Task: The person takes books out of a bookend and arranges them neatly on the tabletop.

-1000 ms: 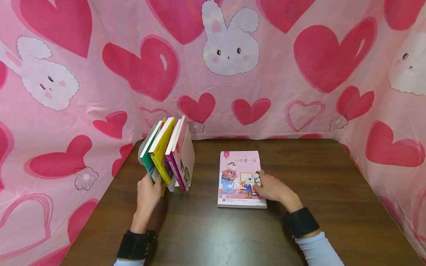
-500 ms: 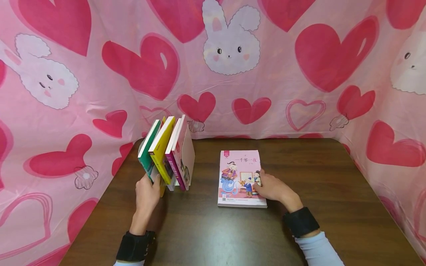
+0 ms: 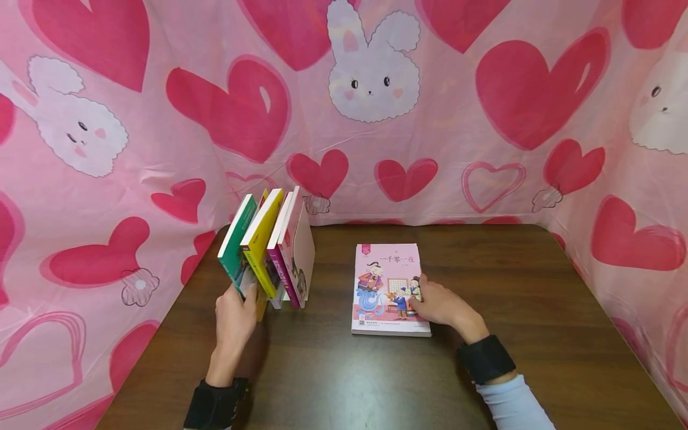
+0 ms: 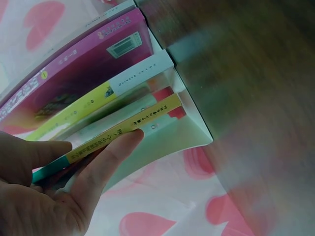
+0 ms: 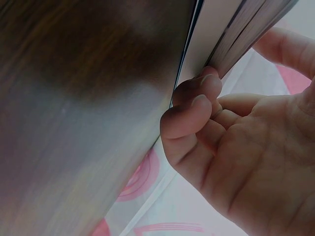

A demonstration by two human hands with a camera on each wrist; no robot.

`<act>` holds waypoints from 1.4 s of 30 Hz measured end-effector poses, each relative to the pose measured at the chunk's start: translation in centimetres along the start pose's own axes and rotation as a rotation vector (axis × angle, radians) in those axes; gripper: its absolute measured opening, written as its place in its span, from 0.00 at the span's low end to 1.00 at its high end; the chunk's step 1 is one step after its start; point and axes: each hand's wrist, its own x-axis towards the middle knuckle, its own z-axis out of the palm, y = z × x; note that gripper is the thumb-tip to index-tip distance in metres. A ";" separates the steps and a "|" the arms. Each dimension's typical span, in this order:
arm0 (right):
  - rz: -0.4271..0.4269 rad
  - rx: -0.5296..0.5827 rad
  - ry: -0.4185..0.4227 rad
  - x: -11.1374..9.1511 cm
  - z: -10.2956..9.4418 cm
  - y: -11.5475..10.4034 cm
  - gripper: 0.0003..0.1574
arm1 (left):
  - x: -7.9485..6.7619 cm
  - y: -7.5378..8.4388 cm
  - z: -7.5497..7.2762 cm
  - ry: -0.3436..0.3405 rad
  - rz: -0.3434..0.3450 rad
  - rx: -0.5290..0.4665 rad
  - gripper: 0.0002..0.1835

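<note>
My left hand [image 3: 235,319] pinches the lower part of a green book [image 3: 236,242] between thumb and fingers. In the left wrist view, this book's spine [image 4: 123,128] is green at one end and yellow at the other. It leans left, apart at the top from the upright yellow book [image 3: 261,221]. My right hand [image 3: 443,301] holds the right edge of a pink storybook [image 3: 387,286] lying flat on the table. Its thumb [image 5: 285,51] is on the cover, and its other fingers curl against the page edges at the side.
Right of the yellow book stand a purple-spined book [image 3: 283,278] and a pink-covered book [image 3: 294,239]. A pale bookend [image 3: 307,254] holds the row; its base [image 4: 199,120] shows in the left wrist view. A pink heart-patterned cloth [image 3: 446,137] hangs behind the brown table [image 3: 484,257].
The green book has tilted further left, drawn away from the yellow book by my left hand, which shifted slightly left and down. My right hand and the pink storybook have not moved.
</note>
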 end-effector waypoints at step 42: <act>-0.019 0.055 -0.040 -0.5 -0.6 -0.1 0.53 | -3.7 1.1 -2.2 0.021 -0.032 0.042 0.27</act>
